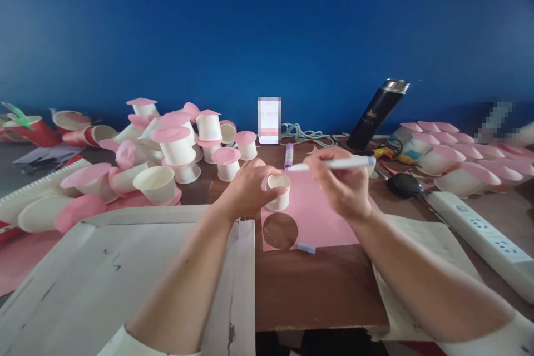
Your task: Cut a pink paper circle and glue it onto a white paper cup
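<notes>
My left hand [255, 184] is closed around the side of a white paper cup [280, 201], which stands mouth up on a sheet of pink paper [323, 217]. A round hole [281, 231] is cut in the sheet just in front of the cup, and brown table shows through it. In my right hand [340, 182] is a white marker [348, 163], held in a pinch with its tip pointing left, above the paper and near the cup's rim. A small light-blue marker cap [306, 248] lies at the sheet's front edge. Behind the cup stands a purple glue stick [288, 156].
Several white cups with pink paper discs [173, 142] are piled at the left, more [467, 164] at the right. A phone [269, 120] and a tilted black flask [377, 114] stand by the blue wall. A power strip [479, 228] lies right; a white board [167, 278] lies front left.
</notes>
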Demonstrator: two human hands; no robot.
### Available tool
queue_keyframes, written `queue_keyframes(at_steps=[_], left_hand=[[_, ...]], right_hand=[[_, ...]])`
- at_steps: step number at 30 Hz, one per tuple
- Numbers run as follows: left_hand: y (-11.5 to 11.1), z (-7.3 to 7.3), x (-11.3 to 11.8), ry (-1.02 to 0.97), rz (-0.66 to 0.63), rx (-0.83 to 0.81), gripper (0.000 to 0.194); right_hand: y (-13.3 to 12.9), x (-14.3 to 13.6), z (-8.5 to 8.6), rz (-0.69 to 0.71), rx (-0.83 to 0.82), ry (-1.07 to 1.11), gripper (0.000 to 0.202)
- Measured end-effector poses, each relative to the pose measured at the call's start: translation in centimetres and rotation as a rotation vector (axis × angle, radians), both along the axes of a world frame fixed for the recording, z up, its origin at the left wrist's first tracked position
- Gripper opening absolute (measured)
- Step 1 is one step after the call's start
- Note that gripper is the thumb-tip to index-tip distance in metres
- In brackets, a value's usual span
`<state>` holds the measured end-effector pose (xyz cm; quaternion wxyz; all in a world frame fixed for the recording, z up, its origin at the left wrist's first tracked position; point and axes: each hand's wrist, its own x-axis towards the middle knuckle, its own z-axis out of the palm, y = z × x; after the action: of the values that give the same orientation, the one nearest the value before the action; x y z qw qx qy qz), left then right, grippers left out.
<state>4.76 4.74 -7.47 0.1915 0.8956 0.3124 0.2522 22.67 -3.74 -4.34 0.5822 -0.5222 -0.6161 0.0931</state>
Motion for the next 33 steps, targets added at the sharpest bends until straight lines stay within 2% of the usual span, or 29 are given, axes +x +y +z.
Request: queue_keyframes(at_steps=[2, 4, 8, 10, 15, 20, 29, 33], left_hand=[[0.0, 0.1, 0.0, -0.018, -0.004, -0.021, 0.031], [0.0, 0.2, 0.0, -0.037, -0.018, -0.037, 0.033], [-0.1, 0.4, -0.1, -0.049, -0.057, -0.052, 0.035], [-0.1, 0.4, -0.2, -0.052, -0.054, -0.058, 0.035], [-0.2, 0.3, -0.3, -0.054, -0.038, -0.071, 0.036], [-0.3, 0.5, -0.3, -0.057, -0.041, -0.105, 0.036], [-0.3, 0.5, -0.3, -0.056, -0.039, -0.085, 0.033], [-0.3, 0.5, -0.3, -0.052, -0.037, -0.078, 0.032]], right_hand=[[-1.8, -0.7, -0.9, 0.107, 0.017, -0.116, 0.015], [-2.5, -1.2, -2.0, 0.219, -0.086, -0.252, 0.012], [-2.0, -1.7, -3.7, 0.477, -0.241, -0.451, 0.016], [-1.8, -1.8, -4.0, 0.517, -0.289, -0.589, 0.021], [-2.0, -2.6, -4.0, 0.364, -0.379, -0.905, 0.030], [-2.1, -3.6, -4.4, 0.220, -0.397, -1.042, 0.028], [-2.1, -4.2, -4.8, 0.153, -0.389, -1.138, 0.024], [-2.1, -4.2, -4.8, 0.165, -0.409, -1.142, 0.022]])
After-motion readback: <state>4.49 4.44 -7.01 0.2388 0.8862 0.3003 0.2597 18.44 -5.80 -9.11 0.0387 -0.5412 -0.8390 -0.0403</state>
